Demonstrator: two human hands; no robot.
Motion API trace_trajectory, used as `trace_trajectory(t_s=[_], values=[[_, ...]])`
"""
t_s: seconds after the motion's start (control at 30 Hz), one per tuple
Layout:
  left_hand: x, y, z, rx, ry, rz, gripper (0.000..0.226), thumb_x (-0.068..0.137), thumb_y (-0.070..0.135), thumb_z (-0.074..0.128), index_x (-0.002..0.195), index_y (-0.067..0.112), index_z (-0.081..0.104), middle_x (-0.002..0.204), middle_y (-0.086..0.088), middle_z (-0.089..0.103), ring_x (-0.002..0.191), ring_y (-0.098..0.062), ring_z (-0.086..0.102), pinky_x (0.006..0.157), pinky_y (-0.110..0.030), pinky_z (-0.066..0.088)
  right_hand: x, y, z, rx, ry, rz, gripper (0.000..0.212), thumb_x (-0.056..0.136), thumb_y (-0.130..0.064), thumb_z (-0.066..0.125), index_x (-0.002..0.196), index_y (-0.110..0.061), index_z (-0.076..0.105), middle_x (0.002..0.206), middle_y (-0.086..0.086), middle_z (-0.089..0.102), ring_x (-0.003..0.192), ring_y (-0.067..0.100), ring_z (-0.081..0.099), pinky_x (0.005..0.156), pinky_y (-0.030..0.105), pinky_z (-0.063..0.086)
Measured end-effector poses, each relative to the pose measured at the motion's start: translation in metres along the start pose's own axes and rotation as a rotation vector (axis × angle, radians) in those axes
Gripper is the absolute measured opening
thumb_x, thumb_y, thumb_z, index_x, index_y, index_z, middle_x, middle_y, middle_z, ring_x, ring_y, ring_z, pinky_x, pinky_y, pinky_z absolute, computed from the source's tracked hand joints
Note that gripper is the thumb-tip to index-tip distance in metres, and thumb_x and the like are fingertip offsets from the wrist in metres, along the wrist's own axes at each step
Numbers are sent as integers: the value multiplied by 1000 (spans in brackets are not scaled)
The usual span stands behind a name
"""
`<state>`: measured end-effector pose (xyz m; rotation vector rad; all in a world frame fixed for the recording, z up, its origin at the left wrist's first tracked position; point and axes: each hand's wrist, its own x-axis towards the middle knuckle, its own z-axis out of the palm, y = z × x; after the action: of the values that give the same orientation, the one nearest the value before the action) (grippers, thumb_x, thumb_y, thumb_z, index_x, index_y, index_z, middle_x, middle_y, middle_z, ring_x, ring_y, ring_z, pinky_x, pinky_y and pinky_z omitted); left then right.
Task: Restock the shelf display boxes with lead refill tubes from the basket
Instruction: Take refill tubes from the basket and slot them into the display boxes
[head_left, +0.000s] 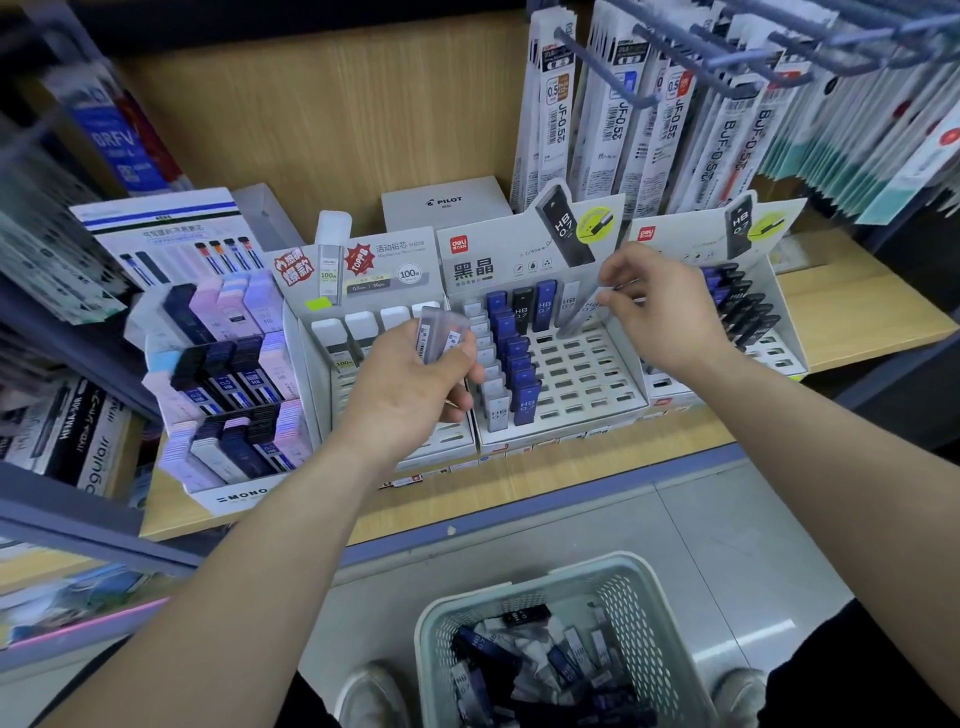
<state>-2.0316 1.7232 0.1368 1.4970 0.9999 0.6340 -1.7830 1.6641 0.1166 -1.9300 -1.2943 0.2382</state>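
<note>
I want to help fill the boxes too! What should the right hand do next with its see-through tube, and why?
Probably push the tube down into the empty slot under it. The right hand pinches it, slanted, over the middle box, beside the standing tubes in the back row. Many slots there are bare, and the left hand holds spare tubes waiting.

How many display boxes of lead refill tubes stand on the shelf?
4: the MONO box far left, the white-cap box beside it, the centre deli box, and the second deli box at right, partly behind the right hand.
</note>
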Motion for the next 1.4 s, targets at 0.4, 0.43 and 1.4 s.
trace_trajectory(t_s=[0.4,0.43,1.4], values=[[-7,6,-4,24,-40,-24,18,100,17,59,116,12,52,87,-2,77,54,-18,62,54,-32,54,1,5,5,-33,-18,-68,11,93,-9,67,94,-20,65,88,-4,69,84,14,67,84,21,51],[-7,6,-3,22,-43,-25,21,100,17,59,118,11,50,87,-3,77,54,-18,63,54,-31,54,1,4,6,-42,-29,-91,11,94,-9,66,97,-19,67,89,-4,70,85,13,67,86,21,51],[-3,13,11,24,9,52,23,85,9,77,100,15,60,80,-5,72,50,-16,63,41,-23,43,-24,-52,-3,475,-267,81,13,100,-10,57,97,-16,69,78,5,57,59,18,56,61,31,52]])
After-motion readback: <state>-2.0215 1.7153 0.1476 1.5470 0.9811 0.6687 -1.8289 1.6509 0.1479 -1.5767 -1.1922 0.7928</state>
